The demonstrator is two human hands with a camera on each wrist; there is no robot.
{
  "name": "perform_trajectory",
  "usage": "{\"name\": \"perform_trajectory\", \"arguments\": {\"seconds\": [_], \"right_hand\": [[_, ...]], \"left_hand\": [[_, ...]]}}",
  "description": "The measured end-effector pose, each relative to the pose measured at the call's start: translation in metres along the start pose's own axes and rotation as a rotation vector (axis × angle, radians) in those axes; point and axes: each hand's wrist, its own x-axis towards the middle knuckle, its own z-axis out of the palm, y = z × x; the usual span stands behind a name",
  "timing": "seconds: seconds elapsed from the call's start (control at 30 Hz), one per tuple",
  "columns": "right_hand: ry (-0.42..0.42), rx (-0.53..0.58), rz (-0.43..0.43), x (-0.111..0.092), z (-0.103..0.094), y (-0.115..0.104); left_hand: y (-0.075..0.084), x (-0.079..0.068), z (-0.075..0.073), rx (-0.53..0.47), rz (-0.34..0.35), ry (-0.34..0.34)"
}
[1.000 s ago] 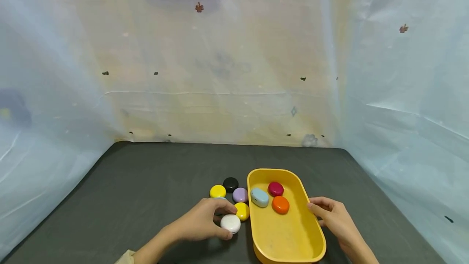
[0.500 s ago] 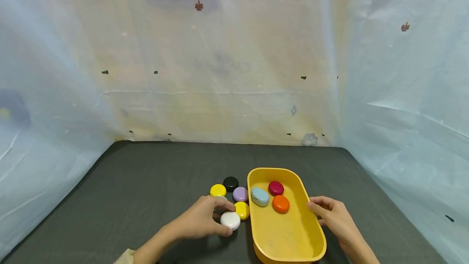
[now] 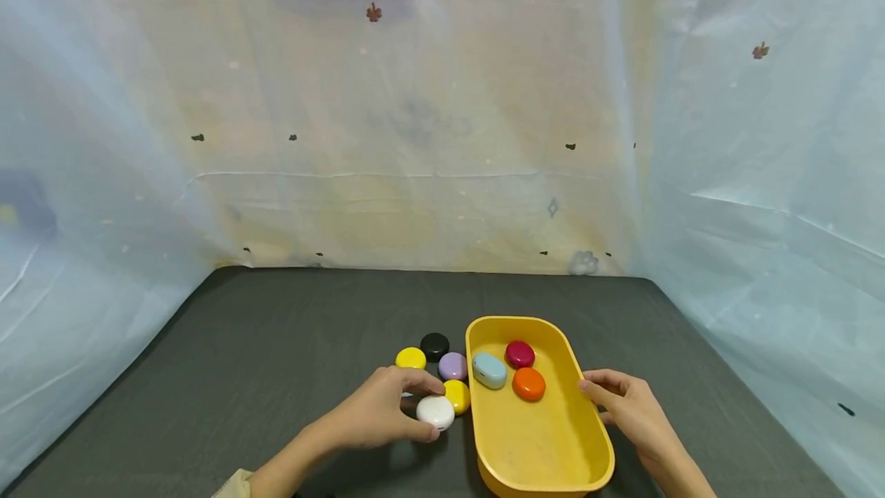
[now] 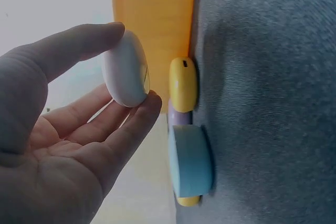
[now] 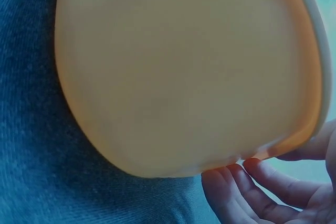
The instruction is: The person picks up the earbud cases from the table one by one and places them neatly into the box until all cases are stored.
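Note:
My left hand point(image 3: 376, 410) pinches a smooth white round case point(image 3: 435, 413) between thumb and fingertips. In the left wrist view that white case is held off the dark cloth. Beside it lie a yellow case point(image 4: 183, 85) with a small dark slot and a light-blue one point(image 4: 191, 161), mostly hidden by the hand in the head view. My right hand point(image 3: 634, 413) grips the right rim of a yellow tray point(image 3: 539, 448), thumb and fingers on either side of the wall. Inside the tray are a light-blue oval case point(image 3: 489, 370), a crimson one point(image 3: 520, 354) and an orange one point(image 3: 528, 384).
Left of the tray sit a black case point(image 3: 435, 346), a lilac case point(image 3: 452, 366) and another yellow case point(image 3: 411, 357), close together. A dark grey cloth point(image 3: 290, 336) covers the table. Pale printed sheeting point(image 3: 415, 98) walls in the back and both sides.
The hands and the tray hold nearly the same place throughout. My left hand keeps its pinch on the white case, with only a very slight shift.

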Motion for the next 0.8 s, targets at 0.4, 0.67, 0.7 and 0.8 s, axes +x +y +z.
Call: {"name": "perform_trajectory", "arguments": {"seconds": [0.4, 0.67, 0.7, 0.8], "right_hand": [[-0.006, 0.010, 0.010, -0.001, 0.001, 0.003], [-0.011, 0.005, -0.005, -0.002, -0.002, 0.002], [-0.011, 0.006, -0.002, -0.002, -0.002, 0.001], [-0.021, 0.002, -0.007, -0.001, -0.002, 0.001]], "left_hand": [[0.006, -0.001, 0.002, -0.022, 0.040, 0.063], [0.030, 0.010, 0.009, -0.061, 0.086, 0.133], [0.034, 0.011, 0.010, -0.066, 0.089, 0.141], [0.040, 0.017, 0.013, -0.071, 0.092, 0.163]]}}
